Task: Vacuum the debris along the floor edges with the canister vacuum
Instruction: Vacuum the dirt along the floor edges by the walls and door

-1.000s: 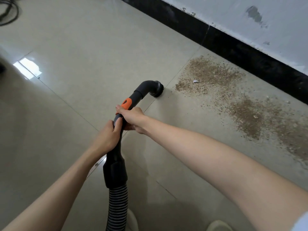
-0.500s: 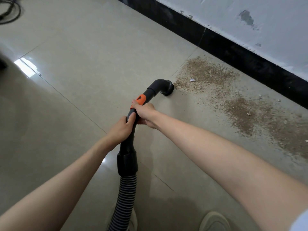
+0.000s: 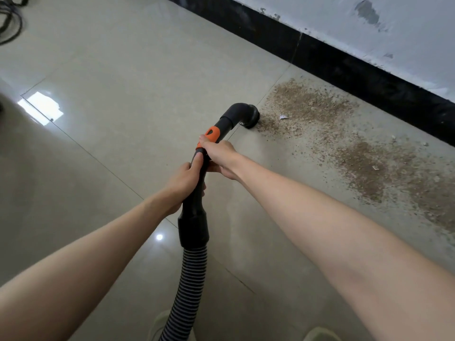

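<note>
Both our left hand (image 3: pixel 183 182) and right hand (image 3: pixel 220 153) clench the wand (image 3: pixel 197 190). Its nozzle (image 3: pixel 250 116) touches the debris (image 3: pixel 307 104) edge nearest us; bare tile (image 3: pixel 138 70) spreads left of it.

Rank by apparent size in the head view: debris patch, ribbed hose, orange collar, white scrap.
1. debris patch
2. ribbed hose, though it lies nearer the camera, so this is unsure
3. orange collar
4. white scrap
</note>
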